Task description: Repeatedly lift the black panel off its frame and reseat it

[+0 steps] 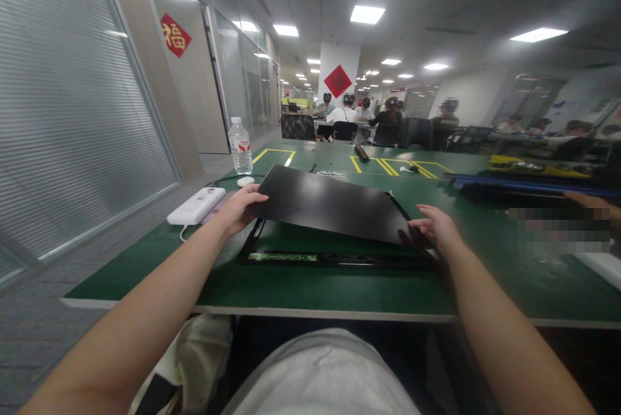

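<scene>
A flat black panel is held tilted above a black frame that lies on the green table. My left hand grips the panel's near left edge, fingers curled over it. My right hand holds the panel's near right corner, thumb underneath and fingers partly spread on top. The panel's near edge is raised off the frame. A green circuit strip shows along the frame's front edge.
A white power strip, a water bottle and a small white cap stand at the left. Yellow tape lines mark the table. Another person's hand reaches in at the right beside a dark tray. Seated people work behind.
</scene>
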Available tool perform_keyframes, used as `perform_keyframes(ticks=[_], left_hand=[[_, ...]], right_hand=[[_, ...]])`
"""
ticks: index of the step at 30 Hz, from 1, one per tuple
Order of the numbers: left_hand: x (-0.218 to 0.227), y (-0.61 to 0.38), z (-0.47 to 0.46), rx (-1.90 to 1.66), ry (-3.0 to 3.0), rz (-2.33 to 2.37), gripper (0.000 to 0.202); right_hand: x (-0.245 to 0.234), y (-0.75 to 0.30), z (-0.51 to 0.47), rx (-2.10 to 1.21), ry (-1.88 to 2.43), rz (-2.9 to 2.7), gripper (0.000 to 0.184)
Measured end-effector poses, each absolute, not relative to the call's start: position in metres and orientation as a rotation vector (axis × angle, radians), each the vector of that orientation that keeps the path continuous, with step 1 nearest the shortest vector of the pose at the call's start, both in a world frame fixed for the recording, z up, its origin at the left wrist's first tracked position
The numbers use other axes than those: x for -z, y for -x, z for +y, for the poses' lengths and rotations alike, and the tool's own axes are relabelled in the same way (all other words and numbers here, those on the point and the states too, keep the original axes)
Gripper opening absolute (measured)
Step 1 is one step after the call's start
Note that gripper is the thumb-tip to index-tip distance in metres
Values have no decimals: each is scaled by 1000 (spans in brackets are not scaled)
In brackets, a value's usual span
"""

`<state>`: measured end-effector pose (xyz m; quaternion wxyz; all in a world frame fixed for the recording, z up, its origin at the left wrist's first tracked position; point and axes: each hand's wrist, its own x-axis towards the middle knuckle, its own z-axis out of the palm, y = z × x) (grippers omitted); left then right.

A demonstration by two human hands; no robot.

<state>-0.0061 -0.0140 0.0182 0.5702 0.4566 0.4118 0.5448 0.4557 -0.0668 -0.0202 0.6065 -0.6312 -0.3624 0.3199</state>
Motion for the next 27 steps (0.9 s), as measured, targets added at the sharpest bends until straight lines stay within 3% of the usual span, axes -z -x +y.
perform_keyframes(ticks=[27], left_hand=[[-17, -2, -18, -1246, -1096, 1005, 38]], right_hand=[[10, -449, -75, -624, 1552, -832, 27]])
